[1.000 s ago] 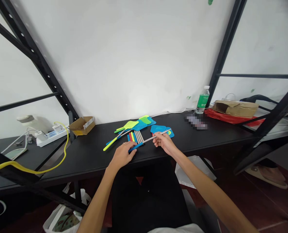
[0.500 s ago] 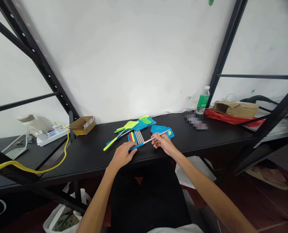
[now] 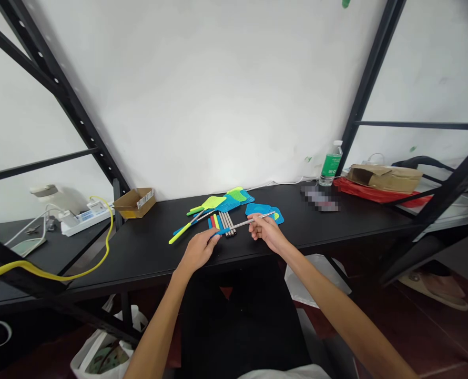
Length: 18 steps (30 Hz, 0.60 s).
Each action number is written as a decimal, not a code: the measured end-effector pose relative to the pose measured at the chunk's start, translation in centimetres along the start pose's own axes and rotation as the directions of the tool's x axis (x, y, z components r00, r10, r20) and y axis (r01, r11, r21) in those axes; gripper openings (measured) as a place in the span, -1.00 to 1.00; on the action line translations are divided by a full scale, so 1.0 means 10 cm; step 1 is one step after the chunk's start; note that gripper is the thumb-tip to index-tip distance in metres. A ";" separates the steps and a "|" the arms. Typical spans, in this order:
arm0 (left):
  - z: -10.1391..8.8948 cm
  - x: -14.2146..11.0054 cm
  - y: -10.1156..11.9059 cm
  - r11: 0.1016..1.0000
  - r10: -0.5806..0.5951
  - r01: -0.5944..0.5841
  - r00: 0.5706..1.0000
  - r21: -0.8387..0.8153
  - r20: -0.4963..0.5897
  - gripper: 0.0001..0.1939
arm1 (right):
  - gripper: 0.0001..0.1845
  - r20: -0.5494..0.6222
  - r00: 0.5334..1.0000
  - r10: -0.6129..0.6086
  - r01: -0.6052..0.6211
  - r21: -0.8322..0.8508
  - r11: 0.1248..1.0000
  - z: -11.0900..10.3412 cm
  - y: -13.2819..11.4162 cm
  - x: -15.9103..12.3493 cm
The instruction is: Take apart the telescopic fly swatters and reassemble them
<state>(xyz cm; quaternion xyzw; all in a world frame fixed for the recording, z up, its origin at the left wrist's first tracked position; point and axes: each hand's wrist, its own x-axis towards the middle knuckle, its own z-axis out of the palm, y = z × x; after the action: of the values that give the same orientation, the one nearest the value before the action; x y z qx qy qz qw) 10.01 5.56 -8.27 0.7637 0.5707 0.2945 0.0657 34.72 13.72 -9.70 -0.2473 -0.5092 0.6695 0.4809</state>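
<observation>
My left hand is at the desk's front edge, its fingertips closed on the blue grip of a metal rod. My right hand pinches the bare metal rod nearer its far end. The rod passes over a row of loose rods with coloured grips. Just beyond my right hand lies a blue plastic fly swatter head. Further left, more swatters in blue and yellow-green overlap, including one with a yellow-green handle.
The black desk holds a cardboard box, a green-labelled water bottle, a blurred item, a red bag and a brown paper packet. Black shelf uprights stand at both sides.
The blue-gripped rod has shifted away from me, and its grip now sits at my left fingertips. Both hands have moved slightly with it, and more of the loose rods shows.
</observation>
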 end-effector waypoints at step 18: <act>-0.02 0.02 -0.05 0.984 -0.052 0.035 0.994 -0.173 -0.095 -0.70 | -0.58 -0.049 0.998 -0.035 0.033 -0.031 0.999 0.02 0.02 0.01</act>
<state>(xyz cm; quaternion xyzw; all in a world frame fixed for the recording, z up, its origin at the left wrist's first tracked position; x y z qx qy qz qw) 9.54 5.83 -8.20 0.7270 0.5625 0.3784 0.1089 34.43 13.69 -9.74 -0.2623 -0.5115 0.6472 0.5007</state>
